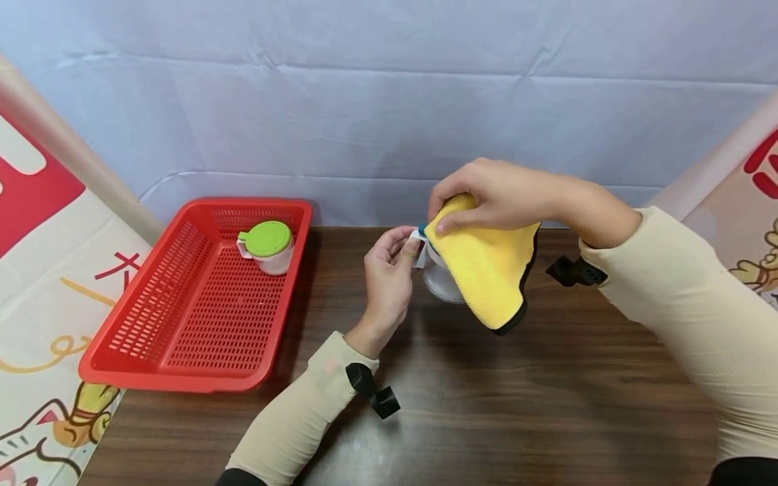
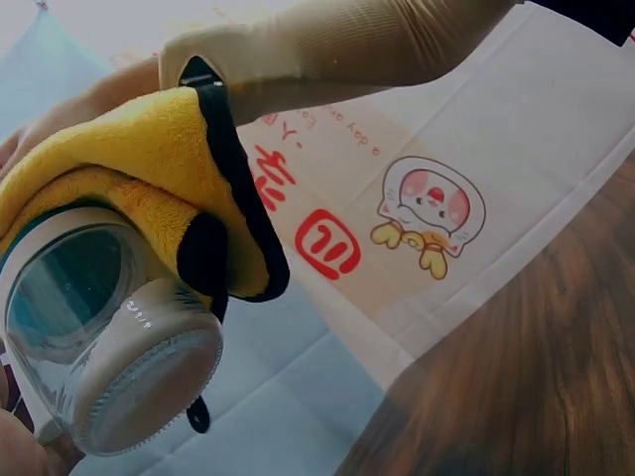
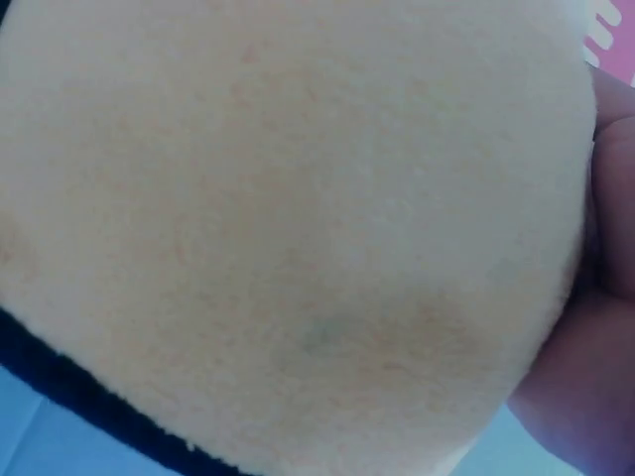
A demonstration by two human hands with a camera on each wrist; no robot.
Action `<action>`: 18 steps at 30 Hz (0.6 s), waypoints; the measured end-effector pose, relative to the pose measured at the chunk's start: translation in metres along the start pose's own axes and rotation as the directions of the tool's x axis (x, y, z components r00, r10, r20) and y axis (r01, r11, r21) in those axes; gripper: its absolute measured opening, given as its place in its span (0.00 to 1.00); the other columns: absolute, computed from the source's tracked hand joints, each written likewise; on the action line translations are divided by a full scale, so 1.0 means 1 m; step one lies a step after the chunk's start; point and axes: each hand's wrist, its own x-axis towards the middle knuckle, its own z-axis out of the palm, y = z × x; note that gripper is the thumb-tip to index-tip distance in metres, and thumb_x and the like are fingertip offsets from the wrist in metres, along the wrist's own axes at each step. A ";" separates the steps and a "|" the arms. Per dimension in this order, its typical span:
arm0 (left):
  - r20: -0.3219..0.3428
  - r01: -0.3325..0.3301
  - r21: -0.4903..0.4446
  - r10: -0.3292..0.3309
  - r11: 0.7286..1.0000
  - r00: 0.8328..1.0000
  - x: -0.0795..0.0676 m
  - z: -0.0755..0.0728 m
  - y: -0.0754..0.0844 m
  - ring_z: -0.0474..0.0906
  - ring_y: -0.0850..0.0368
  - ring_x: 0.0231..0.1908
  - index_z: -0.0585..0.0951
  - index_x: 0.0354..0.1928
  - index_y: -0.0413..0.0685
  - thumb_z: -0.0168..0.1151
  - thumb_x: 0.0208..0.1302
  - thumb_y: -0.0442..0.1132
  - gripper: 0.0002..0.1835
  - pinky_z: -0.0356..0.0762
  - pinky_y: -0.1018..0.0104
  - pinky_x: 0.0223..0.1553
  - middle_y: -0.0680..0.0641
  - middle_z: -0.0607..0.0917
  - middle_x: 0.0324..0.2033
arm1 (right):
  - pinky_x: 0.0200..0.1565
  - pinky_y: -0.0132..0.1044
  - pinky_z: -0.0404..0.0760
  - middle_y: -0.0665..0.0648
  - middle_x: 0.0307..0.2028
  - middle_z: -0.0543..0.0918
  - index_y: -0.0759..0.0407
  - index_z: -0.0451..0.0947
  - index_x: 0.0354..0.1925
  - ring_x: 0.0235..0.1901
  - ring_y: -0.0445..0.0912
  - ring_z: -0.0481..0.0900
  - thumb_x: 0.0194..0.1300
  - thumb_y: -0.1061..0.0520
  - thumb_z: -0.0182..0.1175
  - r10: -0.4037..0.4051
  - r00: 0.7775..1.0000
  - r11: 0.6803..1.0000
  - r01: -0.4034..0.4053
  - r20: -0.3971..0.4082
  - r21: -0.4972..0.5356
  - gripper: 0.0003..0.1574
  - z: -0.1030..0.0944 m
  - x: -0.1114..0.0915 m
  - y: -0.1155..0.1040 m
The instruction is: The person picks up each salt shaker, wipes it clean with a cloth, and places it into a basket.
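Observation:
My left hand (image 1: 389, 277) pinches the white handle of a clear seasoning jar (image 1: 440, 283), lifted above the table. Its teal lid (image 1: 422, 230) shows only at one edge. A yellow cloth (image 1: 486, 270) with black trim drapes over the jar's top and right side, gripped by my right hand (image 1: 486, 192). From the left wrist, the jar (image 2: 149, 367) appears tilted, its round ridged base turned toward the camera and the cloth (image 2: 129, 149) against its top. In the right wrist view the cloth (image 3: 298, 198) fills most of the picture and hides the jar.
On the left of the brown wooden table (image 1: 547, 405) stands a red perforated basket (image 1: 206, 381). Inside its far right corner sits another jar with a green lid (image 1: 269, 238). A pale cloth backdrop (image 1: 365, 121) rises behind the table, with printed panels at both sides.

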 end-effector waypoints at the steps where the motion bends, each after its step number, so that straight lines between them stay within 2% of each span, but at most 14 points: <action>1: 0.002 0.001 -0.002 -0.001 1.000 1.000 0.000 0.000 0.000 0.82 0.60 0.40 0.80 0.50 0.26 0.60 0.71 0.26 0.10 0.82 0.71 0.44 0.38 0.86 0.42 | 0.37 0.35 0.73 0.39 0.33 0.83 0.45 0.85 0.38 0.32 0.39 0.76 0.71 0.50 0.66 0.005 1.000 1.000 -0.005 -0.003 -0.004 0.02 0.002 0.001 0.001; 7: 0.007 0.013 0.007 -0.013 1.000 1.000 0.000 -0.001 0.000 0.83 0.60 0.42 0.79 0.52 0.25 0.60 0.71 0.27 0.12 0.82 0.70 0.46 0.37 0.86 0.43 | 0.36 0.38 0.72 0.40 0.33 0.82 0.43 0.83 0.38 0.31 0.41 0.75 0.71 0.48 0.66 0.034 0.999 0.999 -0.034 -0.019 -0.017 0.03 0.011 0.002 0.008; 18: 0.021 0.017 0.016 -0.017 1.000 1.000 0.000 -0.003 -0.003 0.83 0.59 0.44 0.79 0.52 0.27 0.60 0.72 0.27 0.11 0.82 0.69 0.48 0.36 0.85 0.45 | 0.37 0.40 0.73 0.39 0.34 0.83 0.42 0.83 0.39 0.31 0.40 0.76 0.71 0.50 0.65 0.016 1.000 0.998 -0.018 -0.023 -0.059 0.01 0.014 0.001 0.013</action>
